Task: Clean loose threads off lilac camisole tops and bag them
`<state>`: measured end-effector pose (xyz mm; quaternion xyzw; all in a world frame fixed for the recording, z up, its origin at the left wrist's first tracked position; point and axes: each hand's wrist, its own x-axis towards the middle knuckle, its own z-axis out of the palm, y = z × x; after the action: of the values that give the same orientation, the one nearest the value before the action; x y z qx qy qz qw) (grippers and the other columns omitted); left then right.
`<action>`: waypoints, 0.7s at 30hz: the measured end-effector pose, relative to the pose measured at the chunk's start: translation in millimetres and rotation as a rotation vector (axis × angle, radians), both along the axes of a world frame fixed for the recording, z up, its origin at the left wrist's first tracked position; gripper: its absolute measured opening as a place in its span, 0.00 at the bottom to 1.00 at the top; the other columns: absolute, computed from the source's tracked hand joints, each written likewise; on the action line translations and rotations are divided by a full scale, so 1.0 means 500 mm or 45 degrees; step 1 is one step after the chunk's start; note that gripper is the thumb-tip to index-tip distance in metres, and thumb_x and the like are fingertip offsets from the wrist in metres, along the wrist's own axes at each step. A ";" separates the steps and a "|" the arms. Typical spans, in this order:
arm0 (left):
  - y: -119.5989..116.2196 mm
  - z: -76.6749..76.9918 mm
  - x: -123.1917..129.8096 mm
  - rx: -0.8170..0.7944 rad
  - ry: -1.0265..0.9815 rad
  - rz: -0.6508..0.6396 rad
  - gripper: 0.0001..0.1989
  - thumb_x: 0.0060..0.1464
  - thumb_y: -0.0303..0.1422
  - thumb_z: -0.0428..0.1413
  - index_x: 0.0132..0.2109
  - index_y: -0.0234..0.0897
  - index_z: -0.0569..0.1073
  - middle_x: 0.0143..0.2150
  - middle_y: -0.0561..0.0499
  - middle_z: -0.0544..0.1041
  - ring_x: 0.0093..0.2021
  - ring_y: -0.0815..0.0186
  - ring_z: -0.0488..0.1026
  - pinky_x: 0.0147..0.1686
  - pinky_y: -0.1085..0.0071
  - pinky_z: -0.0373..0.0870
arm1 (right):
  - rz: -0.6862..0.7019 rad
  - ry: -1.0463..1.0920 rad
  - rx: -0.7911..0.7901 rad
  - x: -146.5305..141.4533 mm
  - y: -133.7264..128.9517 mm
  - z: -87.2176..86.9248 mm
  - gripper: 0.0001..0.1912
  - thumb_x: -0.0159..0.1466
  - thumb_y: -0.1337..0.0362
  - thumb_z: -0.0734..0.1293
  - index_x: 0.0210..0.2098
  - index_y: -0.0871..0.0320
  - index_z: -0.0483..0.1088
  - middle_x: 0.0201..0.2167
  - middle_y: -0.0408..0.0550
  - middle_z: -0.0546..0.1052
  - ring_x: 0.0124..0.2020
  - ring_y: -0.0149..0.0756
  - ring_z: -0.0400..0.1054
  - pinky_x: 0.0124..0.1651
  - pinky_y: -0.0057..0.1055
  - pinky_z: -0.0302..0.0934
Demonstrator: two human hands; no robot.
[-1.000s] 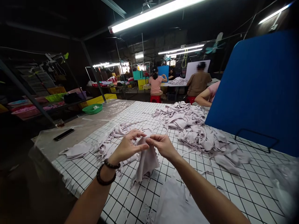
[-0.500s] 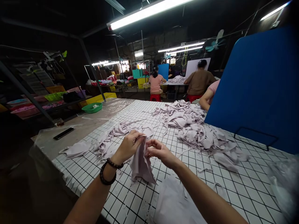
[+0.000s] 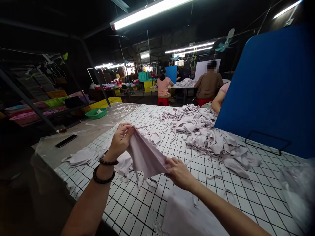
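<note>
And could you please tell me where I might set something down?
The checked cloth looks bare between the fabric heap and the plastic bag, and mostly bare farther back between that heap and the green basin. Crowded: around the left hand, where loose pieces lie.

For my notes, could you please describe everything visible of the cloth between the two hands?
The cloth is pale greyish-pink and looks soft and thin. The left hand grips its top corner, the right hand its lower right one; its upper edge runs taut between them, slanting above the checked table.
</note>
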<state>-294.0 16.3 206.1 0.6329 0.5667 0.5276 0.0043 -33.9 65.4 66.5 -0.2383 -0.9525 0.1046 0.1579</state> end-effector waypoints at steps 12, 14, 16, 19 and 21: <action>0.148 -0.038 -0.016 -0.225 -0.242 -0.195 0.20 0.51 0.46 0.55 0.41 0.32 0.75 0.40 0.46 0.77 0.40 0.63 0.72 0.42 0.69 0.68 | -0.195 0.332 -0.581 0.228 0.122 0.224 0.17 0.57 0.48 0.67 0.38 0.53 0.76 0.39 0.49 0.76 0.41 0.43 0.68 0.44 0.38 0.63; 0.176 -0.029 0.008 -0.213 -0.099 -0.225 0.18 0.51 0.43 0.56 0.43 0.33 0.75 0.40 0.45 0.78 0.40 0.63 0.73 0.42 0.68 0.69 | -0.274 0.302 -0.681 0.255 0.124 0.260 0.19 0.54 0.47 0.68 0.33 0.56 0.76 0.32 0.48 0.78 0.35 0.41 0.69 0.37 0.34 0.63; 0.201 -0.017 0.036 -0.185 0.081 -0.224 0.16 0.52 0.39 0.56 0.43 0.33 0.76 0.40 0.46 0.78 0.39 0.64 0.74 0.42 0.68 0.70 | -0.280 0.271 -0.683 0.278 0.118 0.287 0.19 0.53 0.47 0.69 0.30 0.57 0.76 0.30 0.48 0.78 0.33 0.40 0.69 0.35 0.32 0.62; 0.233 -0.001 0.081 -0.122 0.278 -0.202 0.13 0.52 0.32 0.53 0.44 0.34 0.76 0.39 0.48 0.79 0.37 0.65 0.74 0.41 0.69 0.71 | -0.239 0.201 -0.626 0.306 0.098 0.302 0.17 0.57 0.49 0.67 0.34 0.55 0.76 0.33 0.48 0.78 0.35 0.40 0.70 0.37 0.32 0.62; 0.251 0.005 0.110 -0.096 0.338 -0.197 0.14 0.52 0.29 0.51 0.44 0.35 0.76 0.39 0.48 0.79 0.37 0.66 0.74 0.41 0.70 0.70 | -0.272 0.123 -0.535 0.320 0.083 0.295 0.15 0.59 0.50 0.65 0.34 0.54 0.75 0.32 0.47 0.77 0.33 0.38 0.69 0.35 0.32 0.61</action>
<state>-239.0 141.7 208.8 0.7381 0.5312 0.4158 -0.0061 126.3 107.0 213.7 -0.3601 -0.8705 0.2947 0.1603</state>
